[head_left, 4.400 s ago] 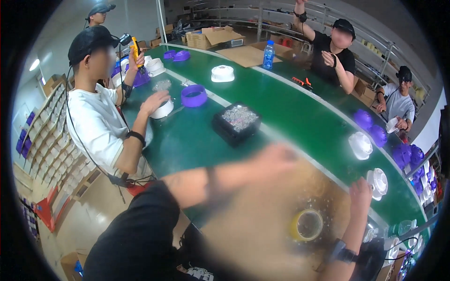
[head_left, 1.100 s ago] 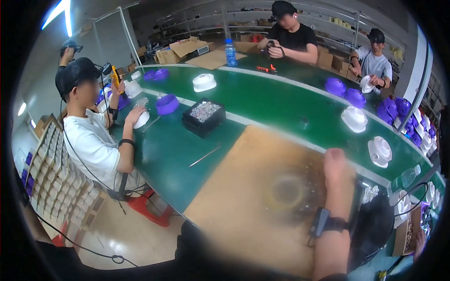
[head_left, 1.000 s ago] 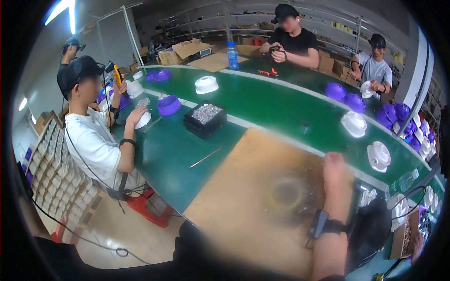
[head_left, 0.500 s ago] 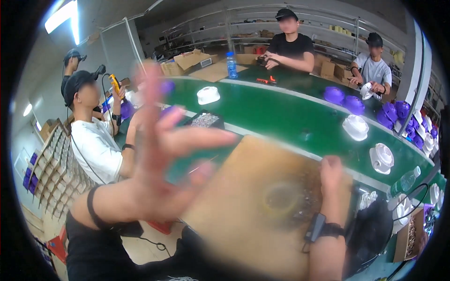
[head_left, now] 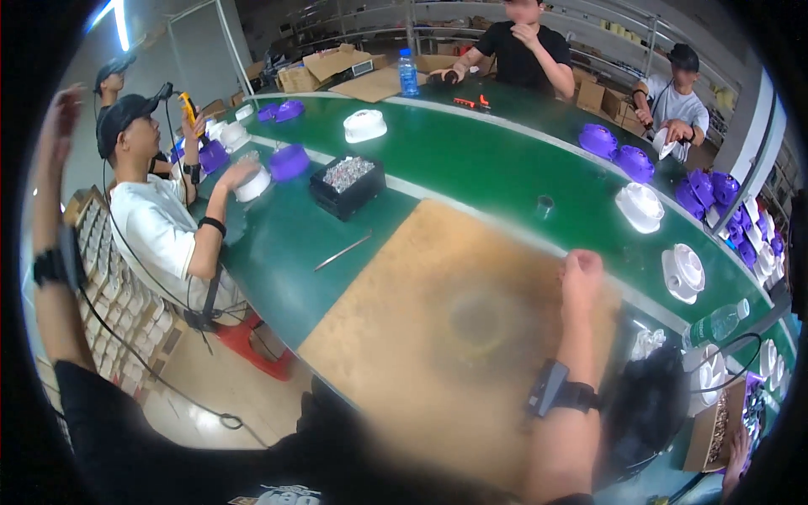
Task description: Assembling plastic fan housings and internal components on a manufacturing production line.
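Observation:
My left hand [head_left: 61,122] is raised at the far left edge, its fingers stretched upward, with nothing visible in it. The arm below wears a black wrist strap. My right hand [head_left: 582,271] rests by the far right edge of a tan board [head_left: 379,320], its fingers curled together; whatever they may hold is hidden. A dark round smudge marks the board's middle. Past the board's left edge lies a thin metal rod [head_left: 342,252], and behind that stands a black box [head_left: 347,189] full of small metal parts.
White housings [head_left: 640,208] and purple housings [head_left: 598,141] stand along the green table [head_left: 471,168]. A clear bottle [head_left: 715,324] and a black bag-like thing [head_left: 644,412] are at my right. On the left a co-worker [head_left: 156,202] handles a white part; others work across the table. A red stool [head_left: 252,345] stands below.
My left hand has swung from the middle, where it was spread, out to the far left and up. My right hand stays by the board. The co-worker across has raised a hand.

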The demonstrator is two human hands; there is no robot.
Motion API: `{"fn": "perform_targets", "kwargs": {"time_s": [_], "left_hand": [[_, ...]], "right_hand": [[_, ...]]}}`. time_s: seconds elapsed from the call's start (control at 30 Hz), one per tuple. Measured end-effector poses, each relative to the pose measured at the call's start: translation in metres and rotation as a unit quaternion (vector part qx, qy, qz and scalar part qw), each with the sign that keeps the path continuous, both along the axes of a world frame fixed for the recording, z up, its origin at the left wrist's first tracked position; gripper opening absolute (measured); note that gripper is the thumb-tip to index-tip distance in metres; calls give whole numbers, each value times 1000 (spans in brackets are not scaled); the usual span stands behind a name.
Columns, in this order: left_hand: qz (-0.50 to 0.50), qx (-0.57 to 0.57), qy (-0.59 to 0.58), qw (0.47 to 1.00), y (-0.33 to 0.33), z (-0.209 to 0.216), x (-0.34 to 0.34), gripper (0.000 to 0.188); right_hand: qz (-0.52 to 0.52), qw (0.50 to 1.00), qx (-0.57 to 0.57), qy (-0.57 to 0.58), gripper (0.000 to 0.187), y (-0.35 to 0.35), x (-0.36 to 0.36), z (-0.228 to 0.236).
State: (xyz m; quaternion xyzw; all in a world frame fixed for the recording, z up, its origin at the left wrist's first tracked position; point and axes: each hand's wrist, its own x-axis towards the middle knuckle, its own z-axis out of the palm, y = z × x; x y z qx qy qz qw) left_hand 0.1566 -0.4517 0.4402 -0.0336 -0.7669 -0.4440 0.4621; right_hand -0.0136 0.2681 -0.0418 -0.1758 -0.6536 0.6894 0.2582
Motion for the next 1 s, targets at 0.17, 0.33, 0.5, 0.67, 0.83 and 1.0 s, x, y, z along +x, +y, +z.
{"fn": "perform_targets", "kwargs": {"time_s": [0.17, 0.33, 0.5, 0.67, 0.83, 1.0], "left_hand": [[-251, -107, -251, 929, 315, -239, -86, 30], [-436, 125, -409, 792, 420, -370, -113, 34], [-282, 370, -265, 845, 447, -459, -194, 15], [-317, 297, -262, 862, 424, -505, -214, 14], [-384, 206, -244, 866, 431, -501, -210, 53], [-431, 182, -188, 864, 418, -455, -207, 68]], "right_hand": [[-41, 994, 104, -13, 15, 32, 9, -11], [-12, 997, 79, -13, 13, 2, 7, -5], [-25, 991, 128, -39, 12, -2, 13, 4], [-36, 985, 127, -109, 10, -24, 21, 38], [-42, 977, 191, -83, 6, -18, 16, 36], [-46, 961, 255, -102, 6, -29, 17, 38]]}}
